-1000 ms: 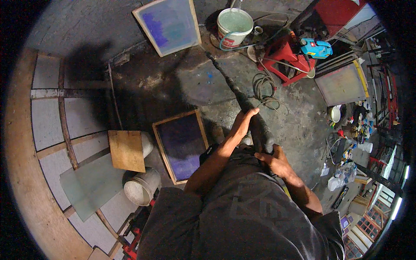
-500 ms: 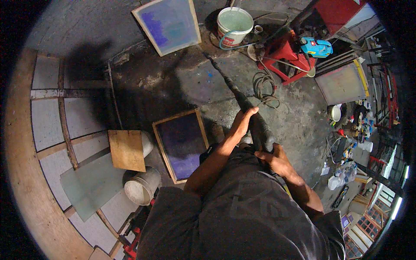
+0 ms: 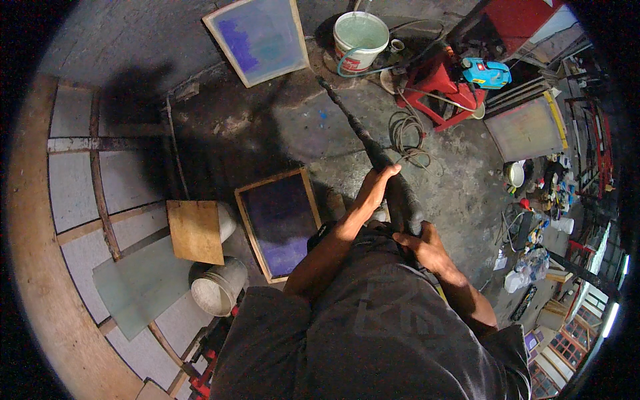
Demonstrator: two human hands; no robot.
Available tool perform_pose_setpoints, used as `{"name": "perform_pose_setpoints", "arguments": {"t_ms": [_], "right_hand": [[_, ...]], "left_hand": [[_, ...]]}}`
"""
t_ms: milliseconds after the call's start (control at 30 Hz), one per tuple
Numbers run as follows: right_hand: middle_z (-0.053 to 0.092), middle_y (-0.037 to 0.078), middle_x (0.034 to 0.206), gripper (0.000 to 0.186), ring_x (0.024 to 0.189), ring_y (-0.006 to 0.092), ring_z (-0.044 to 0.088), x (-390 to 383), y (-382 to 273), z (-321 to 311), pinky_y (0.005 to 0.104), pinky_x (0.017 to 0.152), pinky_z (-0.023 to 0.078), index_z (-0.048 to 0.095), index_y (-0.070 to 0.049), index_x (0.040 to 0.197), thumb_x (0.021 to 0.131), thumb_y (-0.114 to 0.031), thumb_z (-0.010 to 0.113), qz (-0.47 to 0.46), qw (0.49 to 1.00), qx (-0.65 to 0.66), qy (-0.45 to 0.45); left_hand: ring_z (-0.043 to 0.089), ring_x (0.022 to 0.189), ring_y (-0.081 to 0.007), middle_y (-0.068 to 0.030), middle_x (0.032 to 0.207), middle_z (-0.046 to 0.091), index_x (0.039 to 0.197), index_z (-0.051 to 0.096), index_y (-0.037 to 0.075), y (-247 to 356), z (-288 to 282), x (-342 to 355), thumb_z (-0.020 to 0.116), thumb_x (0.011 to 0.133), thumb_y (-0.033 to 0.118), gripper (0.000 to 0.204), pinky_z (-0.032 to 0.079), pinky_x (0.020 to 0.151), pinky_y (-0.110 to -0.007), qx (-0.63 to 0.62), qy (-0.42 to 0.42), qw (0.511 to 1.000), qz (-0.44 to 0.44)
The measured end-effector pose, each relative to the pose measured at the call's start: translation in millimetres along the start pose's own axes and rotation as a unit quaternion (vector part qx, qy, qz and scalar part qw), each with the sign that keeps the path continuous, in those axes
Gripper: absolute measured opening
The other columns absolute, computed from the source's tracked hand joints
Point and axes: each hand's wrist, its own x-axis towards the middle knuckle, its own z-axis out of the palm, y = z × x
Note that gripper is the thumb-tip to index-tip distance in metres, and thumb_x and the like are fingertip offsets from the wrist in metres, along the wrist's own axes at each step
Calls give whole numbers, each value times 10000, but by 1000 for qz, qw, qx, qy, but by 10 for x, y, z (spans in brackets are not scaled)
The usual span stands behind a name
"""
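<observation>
A long black spray wand (image 3: 356,127) is held at waist height, angled up and left. My left hand (image 3: 379,183) is closed round its middle, and my right hand (image 3: 427,250) grips its rear handle. The nozzle end points at a framed screen (image 3: 257,43) with blue patches, leaning against the wall; a faint mist shows near the tip. A second framed screen (image 3: 279,247), dark purple, lies beside my legs. A coiled hose (image 3: 407,137) rests on the floor to the right of the wand.
Water bucket (image 3: 360,33), red stand (image 3: 437,90) with blue machine (image 3: 487,73), stacked frames (image 3: 523,130), clutter (image 3: 547,220) at right. At left: wooden board (image 3: 193,230), glass sheet (image 3: 137,287), bucket (image 3: 213,293), panelled structure (image 3: 70,187).
The wand, both hands and the objects around are almost unchanged, with only very slight movement of the wand.
</observation>
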Motion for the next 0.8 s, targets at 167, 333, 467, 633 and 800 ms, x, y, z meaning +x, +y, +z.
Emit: {"name": "perform_pose_setpoints", "arguments": {"t_ms": [167,333,467,633,800], "right_hand": [[614,101,828,484,746,195,553,-48,-98,-14,349,675,443,577,39,969,724,-353,721,2,1000,-2,-12],[624,103,843,457,758,194,563,-49,-46,12,346,692,448,586,33,984,734,-328,716,-8,999,35,-7],[626,107,846,491,774,197,566,-31,-34,1,346,714,448,583,41,1003,730,-344,719,-3,1000,24,-12],[616,133,871,621,792,210,564,84,199,32,353,723,447,547,73,1037,708,-421,729,24,999,-9,23],[597,150,866,675,781,222,553,63,124,18,351,700,447,518,102,1036,701,-447,726,22,1000,3,-8]], "left_hand": [[470,746,-144,-8,786,524,856,581,58,19,-2,-21,588,778,491,439,375,688,-280,1,-3,1000,-12],[477,769,-153,-20,805,536,884,591,51,0,-5,2,584,785,482,442,381,706,-280,9,-4,1000,-7],[475,762,-149,-17,803,536,876,590,53,-18,-7,-2,582,786,480,437,378,698,-281,9,-2,1000,2],[471,749,-143,-10,799,535,859,592,66,-13,-5,1,580,786,485,425,375,689,-283,3,-4,1000,-19],[471,739,-142,-7,774,530,837,591,69,69,-1,-71,584,783,487,421,372,686,-280,17,4,1000,-22]]}}
